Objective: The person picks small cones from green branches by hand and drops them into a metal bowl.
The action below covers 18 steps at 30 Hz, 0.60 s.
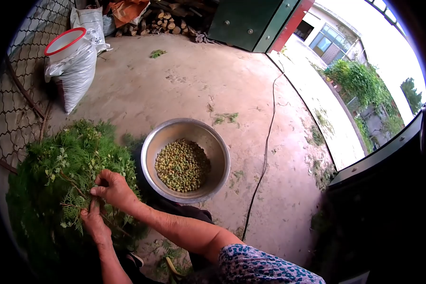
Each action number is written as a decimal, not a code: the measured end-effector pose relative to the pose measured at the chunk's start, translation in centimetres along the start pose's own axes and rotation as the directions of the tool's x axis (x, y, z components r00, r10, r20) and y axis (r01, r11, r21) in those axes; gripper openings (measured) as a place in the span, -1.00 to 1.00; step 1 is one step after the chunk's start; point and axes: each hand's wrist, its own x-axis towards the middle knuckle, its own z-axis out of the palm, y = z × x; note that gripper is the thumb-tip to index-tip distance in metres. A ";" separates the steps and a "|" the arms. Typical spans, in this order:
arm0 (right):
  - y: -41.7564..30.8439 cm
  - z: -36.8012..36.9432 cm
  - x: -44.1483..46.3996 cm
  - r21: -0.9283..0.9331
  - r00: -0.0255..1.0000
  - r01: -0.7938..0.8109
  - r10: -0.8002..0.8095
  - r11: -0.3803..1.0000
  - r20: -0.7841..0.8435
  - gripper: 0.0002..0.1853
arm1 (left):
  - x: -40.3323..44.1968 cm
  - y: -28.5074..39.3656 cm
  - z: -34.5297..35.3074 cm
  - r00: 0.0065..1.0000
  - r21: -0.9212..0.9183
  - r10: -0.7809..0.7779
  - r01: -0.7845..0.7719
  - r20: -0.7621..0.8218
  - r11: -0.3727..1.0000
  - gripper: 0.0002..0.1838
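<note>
My left hand (95, 223) is closed on the stem of a leafy green sprig (75, 206) over a large heap of cut greenery (38, 189). Just above it, my right hand (114, 190) pinches at the same sprig, thumb and forefinger together; what lies between those fingertips is too small to make out. To the right of both hands, a wide metal bowl (221, 163) stands on the floor, holding a layer of small round green and brownish pieces (182, 165).
A white sack (75, 78) with a red-rimmed basin (65, 41) on it stands by the wire mesh at upper left. Firewood (168, 23) is stacked behind. A black cable (266, 151) crosses the concrete floor. A green door (239, 23) stands at the top.
</note>
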 end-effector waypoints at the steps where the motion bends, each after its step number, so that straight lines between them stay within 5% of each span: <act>1: -0.3 -0.5 -0.1 0.094 0.990 -0.132 0.126 0.987 0.059 -0.77 | -0.1 0.0 0.1 1.000 0.025 -0.011 0.010 0.021 1.000 -0.80; 8: 0.8 -1.0 -0.4 -0.087 0.997 0.073 -0.076 0.994 -0.032 -0.78 | -0.7 -0.2 0.7 0.999 0.047 -0.032 0.030 0.037 0.998 -0.80; 10: 0.4 -1.3 -0.8 0.019 1.000 -0.001 0.000 1.000 0.026 -0.78 | -0.9 -0.3 0.7 0.995 -0.074 -0.043 0.050 0.085 0.996 -0.82; 14: 0.5 -1.6 -1.9 0.374 0.979 -0.202 0.179 0.905 0.094 -0.80 | -2.4 0.6 1.5 0.995 -0.017 -0.042 0.044 0.087 0.999 -0.90; 18: -1.0 -3.0 -3.0 0.434 0.966 -0.253 0.200 0.865 0.163 -0.83 | -3.6 0.3 2.3 0.997 -0.028 0.005 -0.003 0.075 1.000 -0.88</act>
